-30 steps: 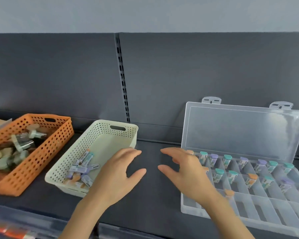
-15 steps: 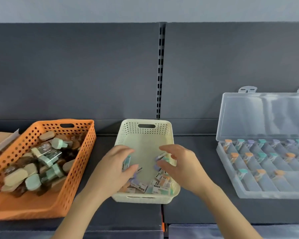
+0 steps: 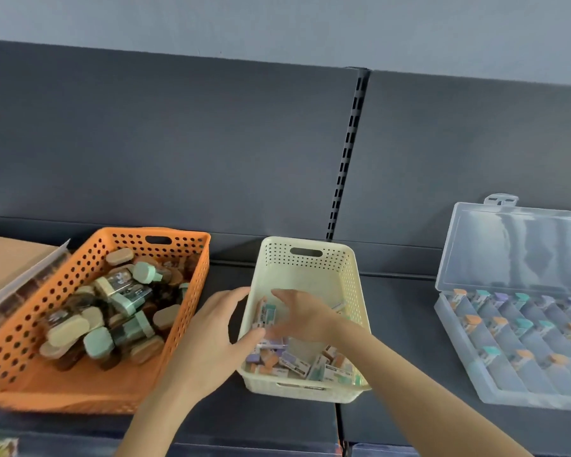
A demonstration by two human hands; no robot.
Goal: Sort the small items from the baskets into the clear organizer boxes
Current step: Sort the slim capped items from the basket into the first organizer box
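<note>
A cream basket (image 3: 310,275) stands mid-shelf with several small sleeved erasers (image 3: 297,361) heaped at its near end. My right hand (image 3: 307,319) reaches into it from the right. Its fingers and thumb close round a small teal-and-white eraser (image 3: 266,314), though that spot is blurred. My left hand (image 3: 211,334) lies against the basket's left wall, fingers relaxed and thumb over the rim. The clear organizer box (image 3: 468,351) sits open at the right, with small capped items in many compartments. An orange basket (image 3: 178,291) of larger capped items stands at the left.
The organizer's lid (image 3: 515,249) leans up against the dark back panel. A cardboard box (image 3: 4,258) with a plastic sheet sits at the far left. A slotted upright (image 3: 346,159) runs down the panel behind the cream basket.
The view has swung left from the organizer to the baskets. Both hands moved from the open shelf into the cream basket, and the right hand has reached further left among the erasers.
</note>
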